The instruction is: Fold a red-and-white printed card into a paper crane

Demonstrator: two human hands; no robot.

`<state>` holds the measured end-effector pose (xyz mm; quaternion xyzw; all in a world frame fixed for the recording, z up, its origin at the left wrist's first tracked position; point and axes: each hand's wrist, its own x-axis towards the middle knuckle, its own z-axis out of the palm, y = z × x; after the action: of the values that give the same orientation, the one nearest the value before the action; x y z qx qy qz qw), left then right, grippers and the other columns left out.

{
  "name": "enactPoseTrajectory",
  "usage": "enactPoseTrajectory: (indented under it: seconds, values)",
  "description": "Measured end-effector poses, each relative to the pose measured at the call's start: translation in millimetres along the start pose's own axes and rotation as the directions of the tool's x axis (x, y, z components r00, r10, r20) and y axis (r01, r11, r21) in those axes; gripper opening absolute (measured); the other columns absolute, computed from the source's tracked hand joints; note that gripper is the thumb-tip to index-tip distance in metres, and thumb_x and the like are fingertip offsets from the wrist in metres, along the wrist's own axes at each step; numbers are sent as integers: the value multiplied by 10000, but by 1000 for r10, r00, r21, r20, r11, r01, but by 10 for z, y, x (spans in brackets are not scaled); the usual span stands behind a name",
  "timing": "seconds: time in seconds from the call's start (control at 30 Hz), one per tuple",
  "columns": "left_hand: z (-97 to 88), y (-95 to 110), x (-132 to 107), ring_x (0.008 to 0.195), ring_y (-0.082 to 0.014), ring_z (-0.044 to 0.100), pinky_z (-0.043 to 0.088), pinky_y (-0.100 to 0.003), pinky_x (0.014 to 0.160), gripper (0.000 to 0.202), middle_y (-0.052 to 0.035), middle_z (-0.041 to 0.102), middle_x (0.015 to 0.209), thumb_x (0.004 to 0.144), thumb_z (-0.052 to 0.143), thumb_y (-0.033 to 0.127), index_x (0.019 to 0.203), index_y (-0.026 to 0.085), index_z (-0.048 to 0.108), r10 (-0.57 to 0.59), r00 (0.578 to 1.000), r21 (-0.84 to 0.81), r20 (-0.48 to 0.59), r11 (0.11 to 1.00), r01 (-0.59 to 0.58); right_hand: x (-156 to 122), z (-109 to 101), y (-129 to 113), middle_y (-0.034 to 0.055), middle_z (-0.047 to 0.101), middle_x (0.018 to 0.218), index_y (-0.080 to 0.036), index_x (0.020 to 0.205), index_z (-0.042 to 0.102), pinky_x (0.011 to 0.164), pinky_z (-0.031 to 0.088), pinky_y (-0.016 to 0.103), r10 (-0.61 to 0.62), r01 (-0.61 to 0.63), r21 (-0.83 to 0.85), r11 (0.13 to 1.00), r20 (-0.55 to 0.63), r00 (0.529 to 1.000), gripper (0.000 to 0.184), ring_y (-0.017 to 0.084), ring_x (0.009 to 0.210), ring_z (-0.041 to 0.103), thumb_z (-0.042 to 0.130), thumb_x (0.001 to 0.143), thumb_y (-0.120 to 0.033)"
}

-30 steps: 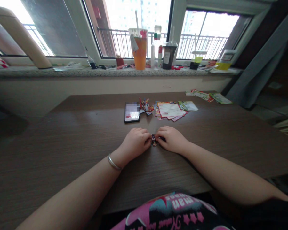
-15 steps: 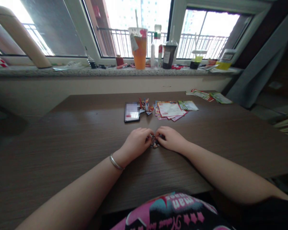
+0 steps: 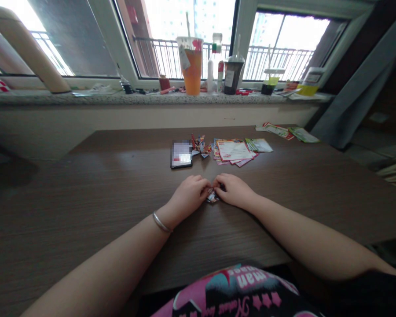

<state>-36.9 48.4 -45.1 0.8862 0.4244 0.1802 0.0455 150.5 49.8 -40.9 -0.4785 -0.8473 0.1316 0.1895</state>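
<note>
Left hand (image 3: pixel 193 191) has edged nearer right hand (image 3: pixel 232 188); both, curled nearly closed, pinch patterned paper (image 3: pixel 213 196)

The brown wood-grain tabletop (image 3: pixel 102 185) carries a phone (image 3: pixel 181 154), colourful folded paper (image 3: pixel 201 146), overlapping printed sheets (image 3: pixel 234 150) and, farther right, some leaflets (image 3: pixel 303 134).

A softly sheened wood-grain table (image 3: pixel 211 240) bears creased, printed paper (image 3: pixel 213 197) in front of the phone (image 3: pixel 181 155). Beyond the phone runs a speckled, stone-like sill (image 3: pixel 171 100).
</note>
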Motion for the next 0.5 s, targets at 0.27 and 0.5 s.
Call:
enactPoseTrajectory:
  seconds: [0.27,0.5]
  values:
    - [13,7,-14,825,-180,559,454,-307,774,176,-60,599,881,901,484,173,925,182,658,-34,999,32,-15,999,35,3,-1,11,36,661,851,-199,854,661,730,417,263,20,-20,-4,1000,2,1000,87,166,812,597,586,811,-210]
    - [-13,-8,-24,806,-180,558,467,-303,759,122,-57,593,862,891,537,223,849,165,636,-16,1000,79,10,997,15,-47,-37,21,34,654,890,-224,869,689,707,425,267,27,-27,-47,999,-9,1000,110,169,812,607,604,833,-283]
